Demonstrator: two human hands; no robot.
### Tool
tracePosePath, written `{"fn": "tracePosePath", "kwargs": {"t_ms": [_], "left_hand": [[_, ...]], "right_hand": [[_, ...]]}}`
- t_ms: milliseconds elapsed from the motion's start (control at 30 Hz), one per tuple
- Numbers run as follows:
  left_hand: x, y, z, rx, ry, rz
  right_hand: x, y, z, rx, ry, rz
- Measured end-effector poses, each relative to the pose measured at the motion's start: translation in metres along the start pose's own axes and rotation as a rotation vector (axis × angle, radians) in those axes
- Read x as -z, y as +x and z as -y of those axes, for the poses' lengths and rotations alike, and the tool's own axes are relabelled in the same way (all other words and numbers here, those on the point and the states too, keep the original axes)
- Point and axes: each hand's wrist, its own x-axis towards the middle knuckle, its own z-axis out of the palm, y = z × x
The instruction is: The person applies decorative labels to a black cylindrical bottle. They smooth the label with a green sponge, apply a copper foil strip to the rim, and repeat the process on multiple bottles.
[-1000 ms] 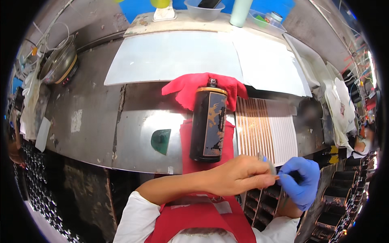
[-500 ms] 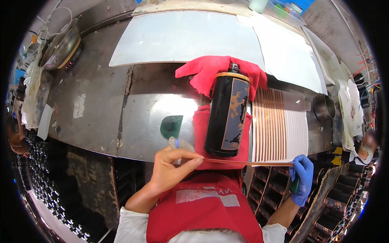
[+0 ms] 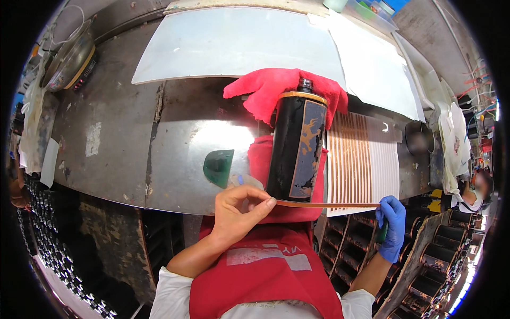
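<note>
Our left hand point(image 3: 236, 213) and right hand point(image 3: 392, 223) pinch the strip point(image 3: 332, 205) by its ends, straight along the bottle's point(image 3: 291, 146) base; we seem to be aligning it, which calls for even tension next.

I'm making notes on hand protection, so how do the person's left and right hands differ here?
The right hand wears a blue glove, while the left hand is mostly bare. The right hand also has a green piece at its palm; no such piece shows in the left hand. Both hold the thin reddish-brown strip, near opposite ends.
</note>
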Motion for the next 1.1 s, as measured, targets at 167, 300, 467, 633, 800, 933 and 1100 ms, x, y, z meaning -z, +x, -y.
{"fn": "tracePosePath", "kwargs": {"t_ms": [167, 300, 467, 633, 800, 933, 1100], "left_hand": [[-0.002, 0.003, 0.003, 0.002, -0.047, -0.003], [-0.001, 0.004, 0.002, 0.035, -0.118, 0.021], [0.002, 0.008, 0.005, 0.078, -0.265, -0.026], [-0.005, 0.010, 0.010, -0.044, -0.058, 0.024], [-0.004, 0.015, 0.009, 0.011, -0.084, 0.075], [-0.002, 0.018, 0.012, 0.036, -0.079, 0.111], [0.003, 0.022, 0.009, 0.071, -0.138, 0.131]], "right_hand": [[-0.002, 0.003, 0.001, -0.020, -0.020, 0.001], [-0.003, 0.006, -0.002, -0.025, -0.032, 0.002], [0.000, 0.008, -0.005, -0.022, -0.040, 0.021], [-0.002, 0.009, -0.006, -0.035, -0.039, 0.021], [0.000, 0.015, -0.011, -0.075, -0.059, 0.023], [0.003, 0.020, -0.017, -0.077, -0.042, 0.028], [0.003, 0.026, -0.018, -0.109, -0.052, 0.026]]}}
